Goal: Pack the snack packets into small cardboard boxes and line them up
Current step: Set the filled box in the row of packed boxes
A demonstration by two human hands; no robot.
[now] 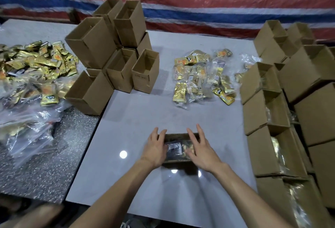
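A small open cardboard box (178,136) stands on the white table (145,119) in front of me, with bagged gold snack packets (176,149) inside. My left hand (155,148) rests on the box's left side, fingers spread over the rim. Over the box's right side lies my right hand (201,150), fingers apart, touching the packets. Neither hand clearly grips anything. A loose pile of gold snack packets in clear bags (203,77) sits farther back on the table.
Empty open boxes (112,55) are stacked at the back left. A row of filled boxes (268,128) runs down the right edge. A large heap of gold packets and plastic bags (30,75) covers the speckled table at left. A striped tarp hangs behind.
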